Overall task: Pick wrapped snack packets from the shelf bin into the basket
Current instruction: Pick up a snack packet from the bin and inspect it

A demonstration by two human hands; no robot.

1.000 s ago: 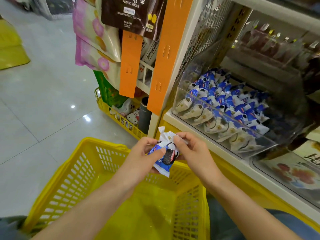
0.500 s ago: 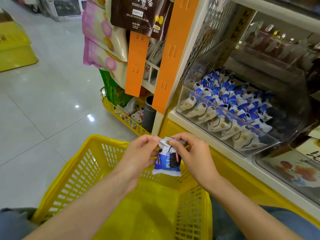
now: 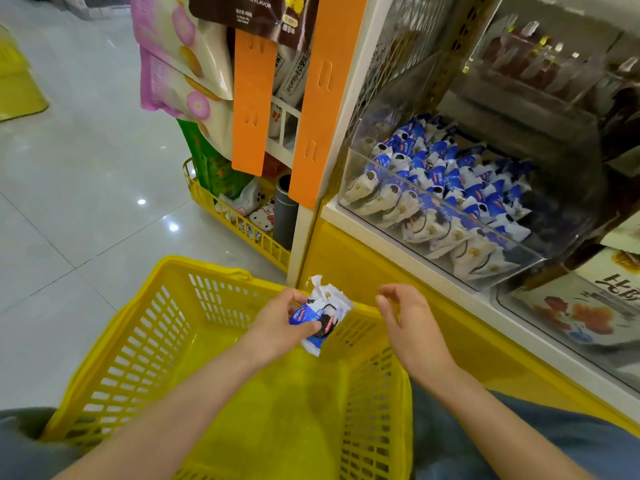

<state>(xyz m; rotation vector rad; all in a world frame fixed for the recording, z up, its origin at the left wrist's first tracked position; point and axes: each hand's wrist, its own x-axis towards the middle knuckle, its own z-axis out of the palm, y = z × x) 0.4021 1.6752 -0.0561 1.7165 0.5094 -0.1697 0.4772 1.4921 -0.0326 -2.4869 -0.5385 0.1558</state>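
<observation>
My left hand pinches one wrapped snack packet: the thumb is pressed across its blue-and-white front and the other fingers are curled behind it. The packet stands tilted with its crimped end up, just past my left fingertips and over the far rim of the yellow basket. My right hand hangs just to the right of the packet, apart from it, with the fingers loosely curled, the thumb parted from them, and nothing held. The basket's open floor lies under both wrists. Beyond my right fingers, up on the shelf, the clear shelf bin holds rows of the same blue-and-white packets. Beyond my left fingers two orange strips hang down the shelf end, with snack bags hanging beside them and a low yellow wire rack on the floor.
</observation>
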